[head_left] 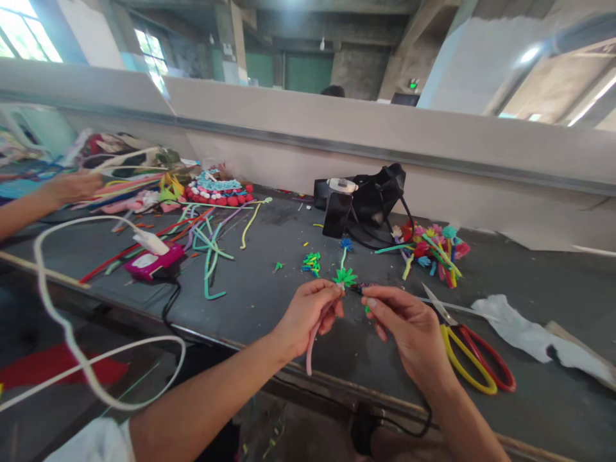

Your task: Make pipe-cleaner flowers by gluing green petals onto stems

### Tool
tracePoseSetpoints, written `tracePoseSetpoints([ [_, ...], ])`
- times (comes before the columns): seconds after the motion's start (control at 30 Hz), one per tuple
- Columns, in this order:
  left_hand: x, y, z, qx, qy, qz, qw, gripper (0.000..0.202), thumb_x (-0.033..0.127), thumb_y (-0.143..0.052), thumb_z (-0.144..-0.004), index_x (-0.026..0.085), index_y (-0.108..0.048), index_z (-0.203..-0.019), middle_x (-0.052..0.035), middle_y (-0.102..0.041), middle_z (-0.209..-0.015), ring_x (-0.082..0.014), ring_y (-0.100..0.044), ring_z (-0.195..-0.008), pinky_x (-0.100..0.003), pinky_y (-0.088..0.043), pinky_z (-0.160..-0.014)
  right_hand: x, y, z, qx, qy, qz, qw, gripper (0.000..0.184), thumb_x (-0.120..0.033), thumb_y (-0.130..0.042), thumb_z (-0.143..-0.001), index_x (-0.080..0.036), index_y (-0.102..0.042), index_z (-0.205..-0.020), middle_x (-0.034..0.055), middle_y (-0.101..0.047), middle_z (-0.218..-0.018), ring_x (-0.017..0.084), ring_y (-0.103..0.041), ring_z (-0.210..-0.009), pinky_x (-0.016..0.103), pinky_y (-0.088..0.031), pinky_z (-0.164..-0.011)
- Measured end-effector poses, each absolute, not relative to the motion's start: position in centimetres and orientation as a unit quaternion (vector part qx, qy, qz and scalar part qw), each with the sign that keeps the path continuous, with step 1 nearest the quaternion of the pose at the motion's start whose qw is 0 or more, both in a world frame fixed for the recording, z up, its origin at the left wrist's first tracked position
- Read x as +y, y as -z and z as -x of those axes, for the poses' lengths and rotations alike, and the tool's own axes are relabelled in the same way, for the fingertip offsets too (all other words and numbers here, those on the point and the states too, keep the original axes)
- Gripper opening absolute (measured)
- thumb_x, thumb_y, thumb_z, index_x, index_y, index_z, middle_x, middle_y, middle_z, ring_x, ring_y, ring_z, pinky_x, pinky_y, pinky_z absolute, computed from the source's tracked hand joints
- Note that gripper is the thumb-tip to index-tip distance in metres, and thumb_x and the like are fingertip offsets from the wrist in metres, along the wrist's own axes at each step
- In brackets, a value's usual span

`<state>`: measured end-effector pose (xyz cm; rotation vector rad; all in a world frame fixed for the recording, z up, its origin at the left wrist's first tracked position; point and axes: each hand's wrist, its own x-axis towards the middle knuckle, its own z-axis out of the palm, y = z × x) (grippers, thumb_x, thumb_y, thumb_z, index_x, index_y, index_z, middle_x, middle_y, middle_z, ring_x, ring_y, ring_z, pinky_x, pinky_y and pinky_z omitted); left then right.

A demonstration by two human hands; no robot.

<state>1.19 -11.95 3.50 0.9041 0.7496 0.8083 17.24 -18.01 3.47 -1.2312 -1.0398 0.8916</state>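
My left hand (315,308) is closed in a pinch around a pink pipe cleaner (315,346) whose lower end hangs below the fingers. At its top, green fuzzy petals (344,277) spread out like a flower. Just behind them is a small blue tuft (346,244) on a pale green stem (343,258); whether it joins the green petals I cannot tell. My right hand (397,314) is pinched close by, with a small green pipe cleaner piece (367,309) at its fingertips. A dark narrow tip (357,288) lies between both hands, partly hidden.
Short green and yellow pieces (311,263) lie beyond my left hand. Scissors (464,350) rest at right beside white cloth (514,324). Finished-looking flowers (433,250), a black bag (380,192), loose pipe cleaners (209,250) and a pink device (154,260) surround them. Another person's hand (72,187) is at left.
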Motion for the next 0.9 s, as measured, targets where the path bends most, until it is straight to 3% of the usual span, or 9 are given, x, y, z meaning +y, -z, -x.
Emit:
tracePoseSetpoints([
  [0.13,-12.1,-3.3,-1.4,0.340,-0.366,-0.414,0.761,0.017,0.031,-0.064,-0.075,0.015,-0.058,-0.077,0.0018,-0.058,-0.054,-0.0046,-0.038,-0.032,-0.018,-0.024,-0.031,-17.5,-2.8,-17.0,-0.453,-0.326,0.553,0.618,0.021,-0.036,-0.078,-0.075,-0.021,-0.076,-0.090,0.0046,-0.073,-0.079,0.013,-0.057,-0.059,0.022,-0.041,-0.046],
  [0.23,-12.3,-3.2,-1.5,0.340,-0.363,-0.415,0.762,0.015,0.029,-0.063,-0.075,0.015,-0.057,-0.076,0.0019,-0.058,-0.053,-0.0044,-0.037,-0.032,-0.017,-0.024,-0.031,-17.1,-2.6,-17.2,-0.488,-0.255,0.566,0.614,0.014,-0.033,-0.076,-0.077,-0.024,-0.076,-0.087,0.0031,-0.073,-0.088,0.015,-0.060,-0.072,0.027,-0.046,-0.062],
  [0.33,-12.4,-3.1,-1.6,0.343,-0.360,-0.417,0.761,0.016,0.029,-0.064,-0.076,0.016,-0.056,-0.075,0.0022,-0.058,-0.053,-0.0043,-0.037,-0.032,-0.017,-0.023,-0.031,-16.8,-2.4,-17.4,-0.541,-0.166,0.564,0.601,0.008,-0.031,-0.074,-0.079,-0.026,-0.076,-0.085,0.0022,-0.069,-0.095,0.019,-0.061,-0.088,0.031,-0.045,-0.074],
  [0.47,-12.4,-3.0,-1.6,0.340,-0.358,-0.419,0.762,0.017,0.031,-0.065,-0.077,0.016,-0.056,-0.075,0.0024,-0.058,-0.053,-0.0040,-0.037,-0.031,-0.017,-0.023,-0.030,-16.4,-2.3,-17.5,-0.583,-0.086,0.575,0.568,0.006,-0.031,-0.072,-0.082,-0.027,-0.076,-0.085,0.0017,-0.067,-0.093,0.020,-0.060,-0.091,0.036,-0.043,-0.083],
  [0.9,-12.7,-3.0,-1.7,0.340,-0.361,-0.435,0.752,0.018,0.031,-0.064,-0.078,0.016,-0.054,-0.075,0.0022,-0.058,-0.052,-0.0043,-0.036,-0.031,-0.018,-0.022,-0.030,-16.2,-2.5,-16.9,-0.639,0.041,0.570,0.515,0.007,-0.027,-0.068,-0.086,-0.023,-0.073,-0.084,0.0037,-0.065,-0.092,0.021,-0.056,-0.091,0.037,-0.043,-0.083],
])
